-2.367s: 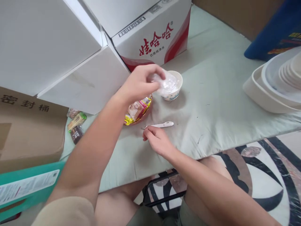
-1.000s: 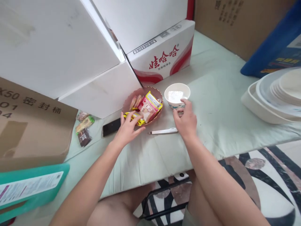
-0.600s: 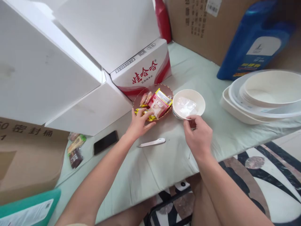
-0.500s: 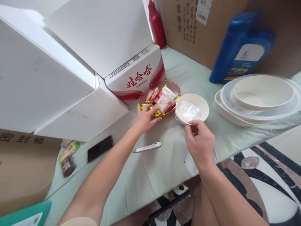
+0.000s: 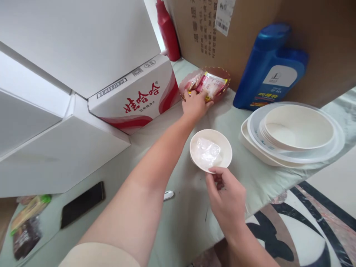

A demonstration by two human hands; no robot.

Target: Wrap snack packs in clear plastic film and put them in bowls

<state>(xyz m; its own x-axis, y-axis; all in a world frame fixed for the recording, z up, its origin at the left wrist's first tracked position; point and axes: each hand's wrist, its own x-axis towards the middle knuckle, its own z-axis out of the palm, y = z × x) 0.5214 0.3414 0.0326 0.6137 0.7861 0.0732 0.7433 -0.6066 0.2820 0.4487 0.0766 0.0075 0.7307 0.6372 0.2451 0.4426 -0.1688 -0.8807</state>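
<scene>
"What is your left hand doing?"

"My left hand (image 5: 196, 105) grips the near edge of a pink, gold-rimmed dish (image 5: 215, 70), fingers over the rim and thumb outside it. The dish is toward the back, just past the right end of a white-and-red box (image 5: 139, 104) and near the big cardboard (image 5: 241, 22); wrapped snacks (image 5: 211, 84) lie in it."

"And the right?"

"My right hand (image 5: 229, 194) pinches the near rim of a white bowl (image 5: 226, 150) between thumb and fingers. The bowl is upright on the pale green cloth (image 5: 180, 230), closer to me than the dish and apart from it, with crumpled clear plastic (image 5: 207, 152) inside."

"Anything by your left forearm?"

"One end of a white handle (image 5: 168, 195) (my arm hides the rest)."

"What else is around you?"

"To my right are stacked white containers (image 5: 299, 126), with a blue bottle (image 5: 267, 70) just behind. A red bottle (image 5: 168, 33) stands beyond the box. Off to my left lies a dark phone (image 5: 82, 204), near some small packets (image 5: 26, 235)."
</scene>
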